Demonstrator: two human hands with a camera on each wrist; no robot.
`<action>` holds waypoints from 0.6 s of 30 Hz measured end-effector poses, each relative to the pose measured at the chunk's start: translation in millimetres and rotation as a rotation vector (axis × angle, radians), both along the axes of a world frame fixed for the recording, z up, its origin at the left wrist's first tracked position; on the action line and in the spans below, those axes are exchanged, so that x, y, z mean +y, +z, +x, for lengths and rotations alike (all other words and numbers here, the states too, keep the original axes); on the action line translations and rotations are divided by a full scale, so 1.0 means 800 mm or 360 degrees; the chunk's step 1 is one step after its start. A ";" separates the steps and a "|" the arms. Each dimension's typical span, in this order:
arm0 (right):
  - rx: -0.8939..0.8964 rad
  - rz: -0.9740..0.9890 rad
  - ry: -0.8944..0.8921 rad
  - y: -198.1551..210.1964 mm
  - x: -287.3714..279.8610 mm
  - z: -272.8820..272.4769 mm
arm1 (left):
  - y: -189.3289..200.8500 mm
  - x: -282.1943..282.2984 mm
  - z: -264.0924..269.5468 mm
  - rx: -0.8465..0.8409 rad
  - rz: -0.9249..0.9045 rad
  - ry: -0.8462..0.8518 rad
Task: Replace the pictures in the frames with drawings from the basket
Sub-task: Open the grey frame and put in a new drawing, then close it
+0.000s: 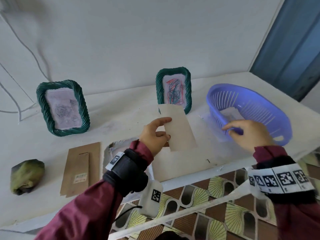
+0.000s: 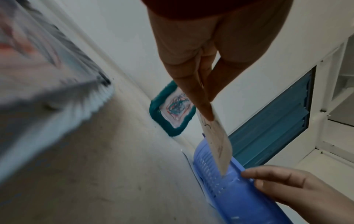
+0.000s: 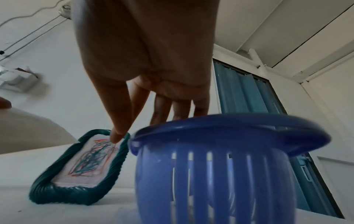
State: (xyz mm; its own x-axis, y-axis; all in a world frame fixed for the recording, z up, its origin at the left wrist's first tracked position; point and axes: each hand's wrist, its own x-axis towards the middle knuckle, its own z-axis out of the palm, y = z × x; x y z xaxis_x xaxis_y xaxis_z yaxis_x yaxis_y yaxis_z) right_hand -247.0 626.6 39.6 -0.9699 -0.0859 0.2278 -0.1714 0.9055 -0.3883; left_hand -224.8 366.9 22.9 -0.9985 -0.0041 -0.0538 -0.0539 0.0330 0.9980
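Two green twisted picture frames stand at the back of the white table. The left frame (image 1: 62, 108) holds a grey rose picture, and the right frame (image 1: 174, 90) (image 3: 76, 174) a coloured scribble drawing. My left hand (image 1: 167, 128) (image 2: 205, 112) pinches a pale sheet of paper (image 1: 180, 129) (image 2: 216, 139) upright above the table's middle; faint drawn lines show on its far side. My right hand (image 1: 230, 129) (image 3: 145, 121) grips the near rim of the purple slotted basket (image 1: 249, 111) (image 3: 210, 166), fingers inside. White paper (image 1: 230, 113) lies in the basket.
A brown backing board (image 1: 81, 167) lies flat at front left, beside a green-yellow bundle (image 1: 26, 174). A pale card (image 1: 181, 163) and crinkled plastic wrap (image 1: 114, 149) lie under my left hand. The table's front edge (image 1: 190, 186) is close; patterned floor lies below. Cables hang on the wall at left.
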 end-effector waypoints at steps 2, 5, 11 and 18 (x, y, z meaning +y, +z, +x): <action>-0.0110 -0.0118 0.0038 0.004 0.012 -0.001 | -0.001 0.021 -0.012 -0.0037 0.0058 -0.0023; -0.0094 -0.0169 0.0084 0.006 0.023 -0.003 | -0.004 0.051 -0.028 -0.0109 0.0097 -0.0062; 0.0074 -0.0312 0.0097 0.018 0.043 -0.013 | -0.018 0.103 -0.059 -0.0264 0.0146 -0.0049; 0.0205 -0.0483 0.0072 0.036 0.057 -0.023 | -0.027 0.159 -0.093 -0.0392 0.0232 -0.0064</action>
State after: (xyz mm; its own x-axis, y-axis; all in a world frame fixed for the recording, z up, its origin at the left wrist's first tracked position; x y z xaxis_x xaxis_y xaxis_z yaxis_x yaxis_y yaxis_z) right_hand -265.3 672.4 68.7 -0.9282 -0.0378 0.3703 -0.2742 0.7422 -0.6115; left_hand -299.5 494.4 1.4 -0.9546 0.0605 -0.2917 -0.2967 -0.1028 0.9494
